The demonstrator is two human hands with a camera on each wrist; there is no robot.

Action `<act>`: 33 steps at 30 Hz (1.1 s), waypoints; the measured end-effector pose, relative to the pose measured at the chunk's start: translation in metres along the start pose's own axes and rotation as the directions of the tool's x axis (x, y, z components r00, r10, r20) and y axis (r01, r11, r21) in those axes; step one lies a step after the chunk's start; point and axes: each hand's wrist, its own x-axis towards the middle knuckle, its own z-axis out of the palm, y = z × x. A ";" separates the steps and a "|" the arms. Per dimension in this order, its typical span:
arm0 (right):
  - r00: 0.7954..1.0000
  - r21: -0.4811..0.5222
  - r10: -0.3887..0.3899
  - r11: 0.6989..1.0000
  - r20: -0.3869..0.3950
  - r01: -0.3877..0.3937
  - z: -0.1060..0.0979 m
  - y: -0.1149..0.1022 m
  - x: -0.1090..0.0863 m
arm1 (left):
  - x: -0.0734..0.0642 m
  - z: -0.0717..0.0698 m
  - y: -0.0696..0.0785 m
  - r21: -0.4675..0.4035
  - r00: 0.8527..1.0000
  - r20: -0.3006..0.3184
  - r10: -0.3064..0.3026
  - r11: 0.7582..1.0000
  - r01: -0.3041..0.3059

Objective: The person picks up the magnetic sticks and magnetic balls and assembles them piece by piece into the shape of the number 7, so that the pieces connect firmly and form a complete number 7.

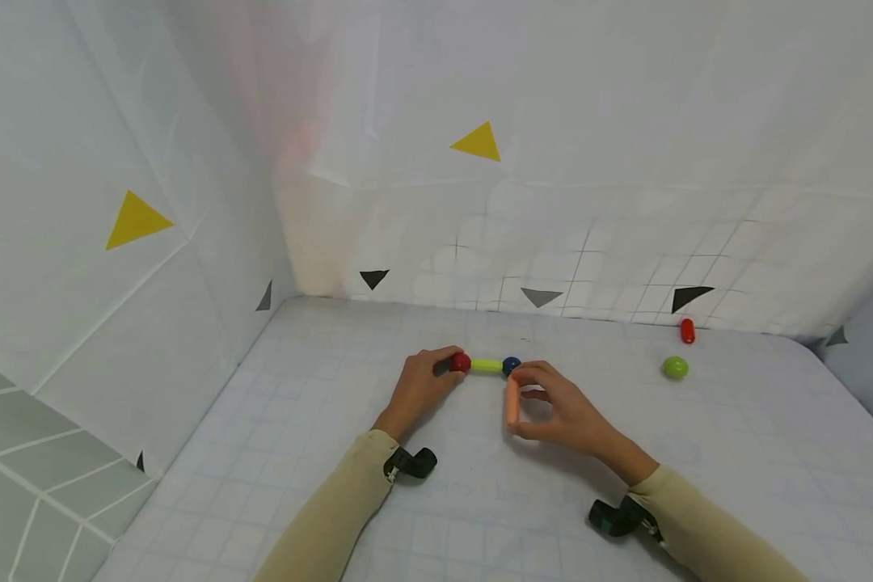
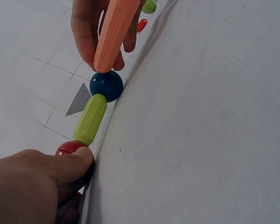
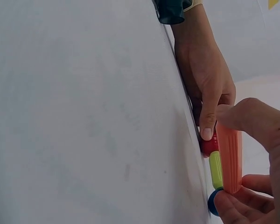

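Note:
My left hand [image 1: 420, 390] pinches a red ball [image 1: 461, 363] between thumb and fingers. A ribbed yellow-green rod [image 1: 487, 366] joins that ball to a dark blue ball [image 1: 511, 365], the three forming a straight line low over the table. With thumb at one end and fingers at the other, my right hand [image 1: 567, 411] holds a ribbed orange rod [image 1: 513, 402]. In the left wrist view the orange rod's far end meets the blue ball [image 2: 107, 87]; whether it is joined there I cannot tell. Fingers partly cover the blue ball in the right wrist view.
On the table's right side lies a green ball [image 1: 675, 368], with a small red rod-like piece [image 1: 687, 331] behind it near the back wall. White sheeting walls [image 1: 596, 145] with triangle marks stand behind and at the left.

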 end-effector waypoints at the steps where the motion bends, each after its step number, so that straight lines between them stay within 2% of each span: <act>1: 1.000 -0.005 -0.001 1.000 -0.001 0.001 0.000 0.000 0.000 | 0.000 0.000 0.000 0.000 1.000 0.000 -0.001 1.000 0.001; 11: 1.000 -0.051 0.009 0.999 -0.016 -0.010 0.001 0.000 0.003 | 0.000 0.001 0.000 0.006 1.000 -0.004 -0.007 1.000 0.007; 18: 0.999 -0.050 0.033 0.998 -0.030 -0.035 0.003 -0.003 0.004 | 0.001 0.001 -0.001 0.012 1.000 -0.007 0.006 1.000 -0.005; 23: 0.998 -0.073 0.048 0.996 -0.035 -0.050 0.005 -0.001 0.003 | 0.000 0.001 0.000 0.013 1.000 0.007 -0.009 1.000 0.009; 33: 0.998 -0.084 0.051 0.995 -0.043 -0.055 0.007 -0.003 0.004 | 0.000 0.000 0.000 0.017 1.000 0.003 -0.006 1.000 0.006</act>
